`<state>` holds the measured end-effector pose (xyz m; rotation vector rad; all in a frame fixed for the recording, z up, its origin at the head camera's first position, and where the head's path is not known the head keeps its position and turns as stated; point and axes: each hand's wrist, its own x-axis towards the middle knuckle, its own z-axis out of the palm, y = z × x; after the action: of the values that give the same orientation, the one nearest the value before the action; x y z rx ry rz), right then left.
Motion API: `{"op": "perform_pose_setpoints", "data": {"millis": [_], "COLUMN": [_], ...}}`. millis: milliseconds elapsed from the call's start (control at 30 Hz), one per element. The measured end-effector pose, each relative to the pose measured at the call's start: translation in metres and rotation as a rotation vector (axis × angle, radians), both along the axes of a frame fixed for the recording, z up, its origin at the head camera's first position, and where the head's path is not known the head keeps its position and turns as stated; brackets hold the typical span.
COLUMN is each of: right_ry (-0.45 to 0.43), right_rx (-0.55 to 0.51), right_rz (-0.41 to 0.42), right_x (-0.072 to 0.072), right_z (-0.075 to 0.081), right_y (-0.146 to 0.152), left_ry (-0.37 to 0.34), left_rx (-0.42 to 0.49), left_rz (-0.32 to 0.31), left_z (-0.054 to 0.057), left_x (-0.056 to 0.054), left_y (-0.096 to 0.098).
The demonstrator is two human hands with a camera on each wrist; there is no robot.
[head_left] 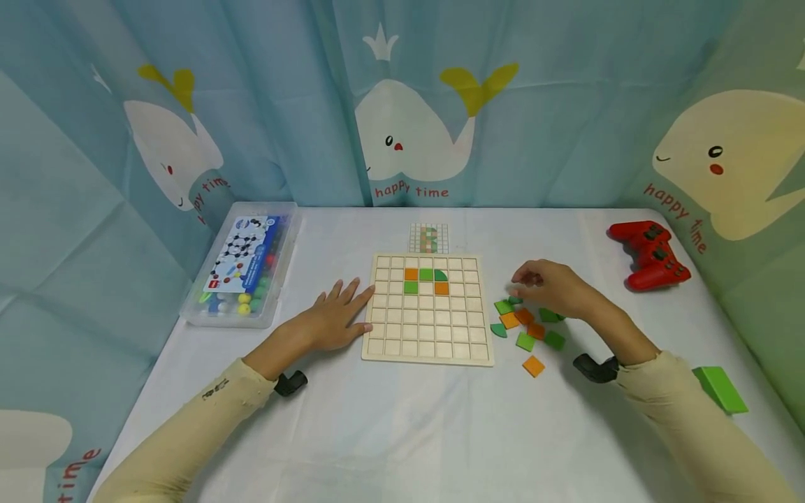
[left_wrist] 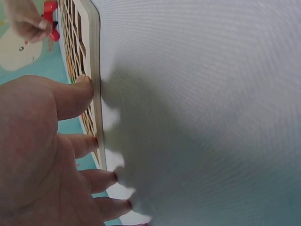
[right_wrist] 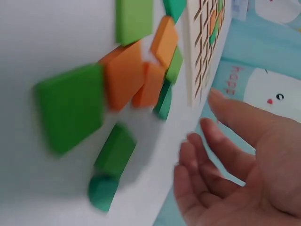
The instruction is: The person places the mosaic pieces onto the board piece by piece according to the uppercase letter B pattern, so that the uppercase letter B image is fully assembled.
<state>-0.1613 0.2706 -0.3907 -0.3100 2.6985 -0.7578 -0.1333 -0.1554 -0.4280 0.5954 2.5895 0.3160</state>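
A wooden grid board (head_left: 428, 353) lies mid-table, with orange, green and quarter-round tiles set in its upper cells. My left hand (head_left: 336, 318) rests flat at the board's left edge, fingers spread; in the left wrist view, the thumb (left_wrist: 77, 96) touches the rim. Right of the board, my right hand (head_left: 553, 286) hovers over loose tiles, its fingers loosely bent. The right wrist view shows no tile between the thumb and fingers of that hand (right_wrist: 235, 165). Below it lie green squares (right_wrist: 70, 108), orange squares (right_wrist: 124, 75) and dark green quarter-round tiles (right_wrist: 103, 193).
Behind the board lies a small printed pattern card (head_left: 429, 238). A clear plastic case (head_left: 235, 269) of colored pieces stands at the left. To the right are a red game controller (head_left: 649, 255) and a green block (head_left: 720, 390). Whale-print curtains (head_left: 302, 105) surround the table.
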Motion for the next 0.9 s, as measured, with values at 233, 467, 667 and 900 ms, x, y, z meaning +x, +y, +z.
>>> {"op": "perform_pose_setpoints", "data": {"millis": [233,467,667,900], "right_ry": [-0.087,-0.073,-0.024,-0.010], "right_rx": [0.107,0.130,0.046,-0.044], "right_rz": [0.034,0.023,-0.016,-0.055], "right_x": [0.011,0.011,0.001,-0.001], "right_z": [-0.007,-0.014,-0.022,-0.030], "right_y": [0.013,0.014,0.028,0.037], "left_ry": [-0.009,-0.006,-0.001,-0.004], "left_rx": [-0.003,0.002,0.011,0.006], "left_rz": [0.008,0.006,-0.001,0.000], "left_z": [0.002,0.003,0.003,0.002], "left_x": [0.001,0.001,0.002,0.002], "left_y": [-0.001,0.000,0.000,0.001]}}
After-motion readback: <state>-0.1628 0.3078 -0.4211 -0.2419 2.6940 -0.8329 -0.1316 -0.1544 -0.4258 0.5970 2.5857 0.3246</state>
